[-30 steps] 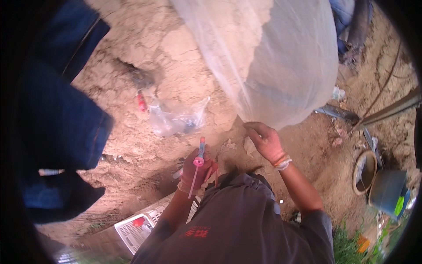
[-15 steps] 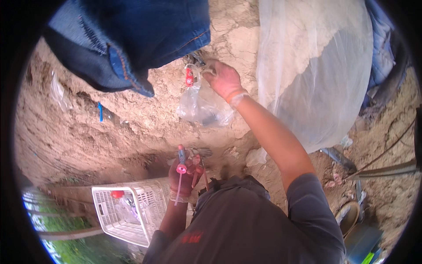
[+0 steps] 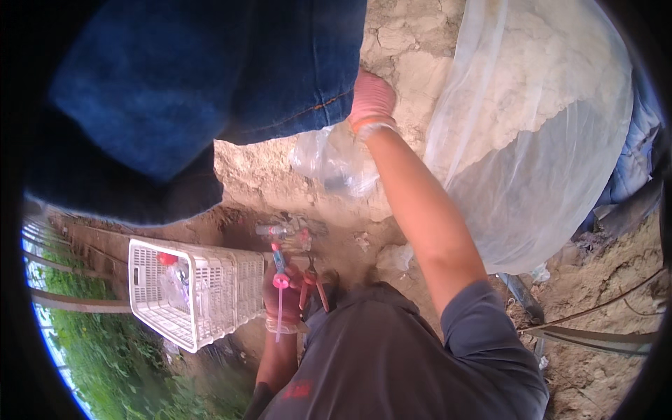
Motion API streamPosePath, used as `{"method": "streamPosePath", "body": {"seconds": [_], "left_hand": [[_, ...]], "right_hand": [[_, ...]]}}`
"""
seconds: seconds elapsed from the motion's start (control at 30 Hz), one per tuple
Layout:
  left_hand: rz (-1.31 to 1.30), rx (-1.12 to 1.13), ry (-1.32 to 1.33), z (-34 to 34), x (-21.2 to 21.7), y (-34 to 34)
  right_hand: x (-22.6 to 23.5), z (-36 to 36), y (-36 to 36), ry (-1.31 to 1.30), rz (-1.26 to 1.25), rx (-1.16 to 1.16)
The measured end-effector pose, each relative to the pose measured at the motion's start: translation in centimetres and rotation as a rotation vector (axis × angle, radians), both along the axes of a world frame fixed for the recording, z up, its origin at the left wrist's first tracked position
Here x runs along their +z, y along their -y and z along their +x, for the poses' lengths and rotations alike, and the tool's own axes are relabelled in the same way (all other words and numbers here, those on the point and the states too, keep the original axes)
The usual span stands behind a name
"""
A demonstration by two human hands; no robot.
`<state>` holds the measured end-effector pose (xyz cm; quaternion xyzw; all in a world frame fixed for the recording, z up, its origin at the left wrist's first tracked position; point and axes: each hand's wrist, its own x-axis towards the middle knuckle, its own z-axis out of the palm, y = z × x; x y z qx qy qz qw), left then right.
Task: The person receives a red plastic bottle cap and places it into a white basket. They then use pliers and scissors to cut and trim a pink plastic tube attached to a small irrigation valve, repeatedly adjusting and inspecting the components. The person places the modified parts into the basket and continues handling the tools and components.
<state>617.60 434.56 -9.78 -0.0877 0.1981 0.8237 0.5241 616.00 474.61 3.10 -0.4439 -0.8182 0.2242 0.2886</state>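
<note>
Holds a thin blue and pink tool [image 3: 279, 260] and red-handled clippers [image 3: 321, 294] together in the left hand [image 3: 271, 294], maybe to leave the right hand [image 3: 374, 96] free. Has that one up at the dirt bank [image 3: 259, 168], fingers hidden by the blue cloth [image 3: 280, 63]: cannot tell the grip. Can see a clear bag [image 3: 336, 164] just below, near the bank's bottom edge.

One left hand [image 3: 271, 295], one right hand [image 3: 374, 98] and one white crate [image 3: 225, 281] are counted.
One pink-and-blue tool [image 3: 281, 281] and one red-handled tool [image 3: 309, 279] are seen, along with one red item [image 3: 166, 259], one large plastic sheet [image 3: 553, 182] and one small clear plastic bag [image 3: 343, 166]; how many pieces of blue denim [image 3: 210, 84] are present cannot be told.
</note>
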Motion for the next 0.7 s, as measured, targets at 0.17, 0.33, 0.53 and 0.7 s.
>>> {"method": "streamPosePath", "body": {"seconds": [0.17, 0.33, 0.53, 0.7], "left_hand": [[-0.146, 0.108, -0.088, -0.6, 0.7, 0.3], [-0.010, -0.020, -0.237, -2.8, 2.6, -0.1], [-0.038, 0.145, -0.184, -3.8, 2.2, 2.6], [-0.327, 0.169, -0.627, -3.6, 4.3, 4.7]], "right_hand": [[1.4, 11.2, 9.6, -0.464, -0.226, 0.034], [0.9, 19.9, 15.5, -0.542, -0.735, 0.387], [4.2, 20.4, 21.8, -0.224, -1.073, 0.626], [4.4, 17.4, 24.7, -0.090, -1.061, 0.595]]}}
